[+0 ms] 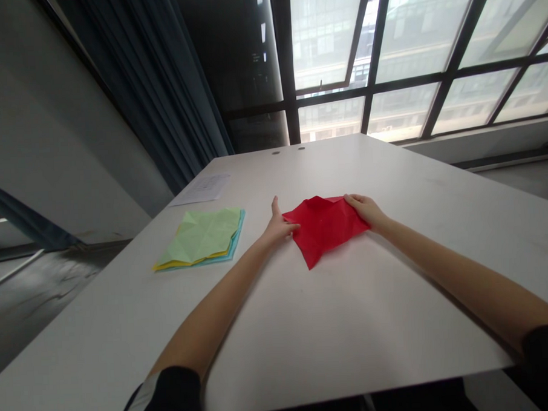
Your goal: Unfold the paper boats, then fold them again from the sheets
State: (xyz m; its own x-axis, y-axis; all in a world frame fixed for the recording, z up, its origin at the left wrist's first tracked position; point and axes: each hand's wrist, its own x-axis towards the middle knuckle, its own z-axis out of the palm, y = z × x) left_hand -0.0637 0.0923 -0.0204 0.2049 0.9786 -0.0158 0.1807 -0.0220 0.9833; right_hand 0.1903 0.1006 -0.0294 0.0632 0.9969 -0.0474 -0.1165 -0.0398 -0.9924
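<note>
A creased sheet of red paper point(327, 226) is held just over the white table point(280, 344), with one corner pointing down toward me. My left hand point(278, 225) is at its left edge, thumb raised, with the other fingers at the paper's edge. At the upper right edge, my right hand point(365, 210) grips the paper between thumb and fingers; part of those fingers is hidden behind the sheet.
Left of my hands lies a stack of creased paper, light green point(202, 234) on top, yellow and blue below. A printed white sheet point(205, 188) lies at the far left edge. Beyond the table are a dark blue curtain point(155, 83) and windows point(328, 45).
</note>
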